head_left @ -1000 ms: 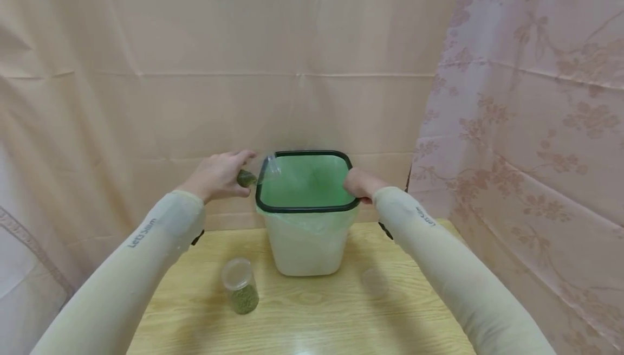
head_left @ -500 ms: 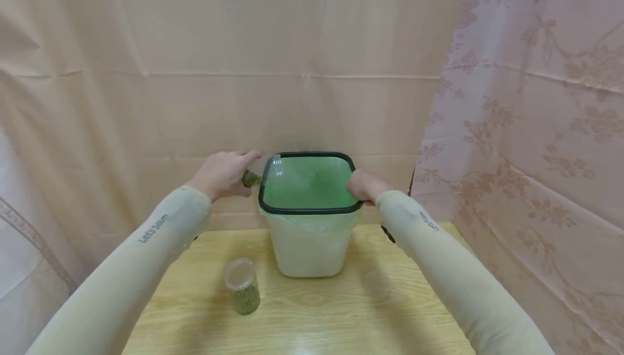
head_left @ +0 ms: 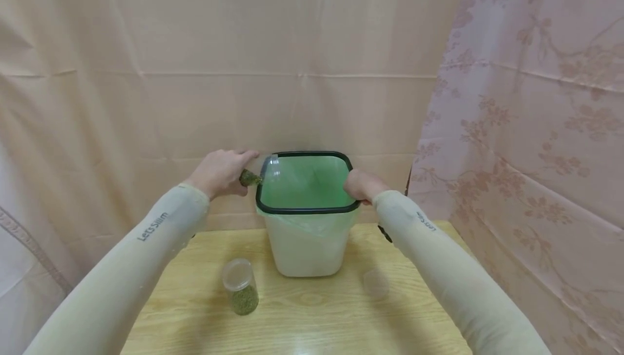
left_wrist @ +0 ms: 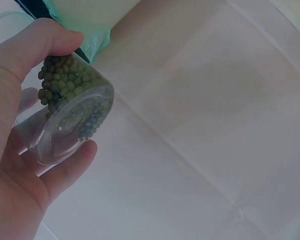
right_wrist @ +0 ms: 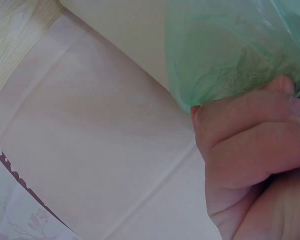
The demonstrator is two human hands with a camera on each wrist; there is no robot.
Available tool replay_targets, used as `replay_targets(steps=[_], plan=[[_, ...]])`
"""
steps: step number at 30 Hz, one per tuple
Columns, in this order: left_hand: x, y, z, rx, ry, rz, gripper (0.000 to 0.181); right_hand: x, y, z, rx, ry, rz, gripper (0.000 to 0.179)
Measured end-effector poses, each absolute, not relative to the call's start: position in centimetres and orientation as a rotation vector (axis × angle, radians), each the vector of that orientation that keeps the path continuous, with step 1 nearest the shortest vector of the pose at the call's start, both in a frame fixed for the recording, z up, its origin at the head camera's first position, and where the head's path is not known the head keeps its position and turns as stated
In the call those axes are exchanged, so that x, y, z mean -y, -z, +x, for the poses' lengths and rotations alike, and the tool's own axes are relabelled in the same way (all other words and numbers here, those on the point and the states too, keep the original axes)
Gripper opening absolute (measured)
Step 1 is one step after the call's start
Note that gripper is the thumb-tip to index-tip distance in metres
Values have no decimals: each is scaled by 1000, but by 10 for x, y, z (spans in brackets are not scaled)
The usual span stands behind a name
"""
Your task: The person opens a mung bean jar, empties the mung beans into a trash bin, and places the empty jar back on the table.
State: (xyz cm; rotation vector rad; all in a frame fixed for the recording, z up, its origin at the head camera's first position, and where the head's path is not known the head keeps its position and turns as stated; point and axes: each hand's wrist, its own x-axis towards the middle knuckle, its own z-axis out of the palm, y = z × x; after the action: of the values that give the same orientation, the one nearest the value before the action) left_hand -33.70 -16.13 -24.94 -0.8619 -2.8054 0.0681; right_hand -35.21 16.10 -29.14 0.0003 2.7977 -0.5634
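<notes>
My left hand [head_left: 219, 173] grips a clear plastic jar [left_wrist: 72, 112] partly filled with green beans, perhaps mung beans [head_left: 250, 178]. The jar lies tilted on its side, its mouth end above the left rim of a white bin [head_left: 307, 246]. That bin has a black rim ring [head_left: 307, 211] and a green plastic liner [right_wrist: 215, 60]. On the opposite side, my right hand [head_left: 363, 184] holds the ring and liner with curled fingers, seen close in the right wrist view. The bottom of the bin's inside is hidden from me.
A lidded clear jar [head_left: 240, 287] of small green grains stands on the wooden table [head_left: 307, 317], front left of the bin. A clear round lid [head_left: 376, 283] lies to the right. Beige cloth [head_left: 292, 73] hangs close behind, with floral cloth [head_left: 526, 143] at right.
The beans have shifted slightly toward the tilted jar's mouth. Both hands stay nearly in place, the right one still on the bin's rim.
</notes>
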Motion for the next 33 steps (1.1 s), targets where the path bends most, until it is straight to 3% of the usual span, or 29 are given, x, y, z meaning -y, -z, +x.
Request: replay_targets(steps=[8, 33], plan=[[160, 249, -337, 2761, -81, -873, 81, -160, 292, -354, -2798, 559, 3, 31], [150, 241, -333, 2711, -190, -905, 82, -161, 290, -352, -2798, 535, -19, 30]])
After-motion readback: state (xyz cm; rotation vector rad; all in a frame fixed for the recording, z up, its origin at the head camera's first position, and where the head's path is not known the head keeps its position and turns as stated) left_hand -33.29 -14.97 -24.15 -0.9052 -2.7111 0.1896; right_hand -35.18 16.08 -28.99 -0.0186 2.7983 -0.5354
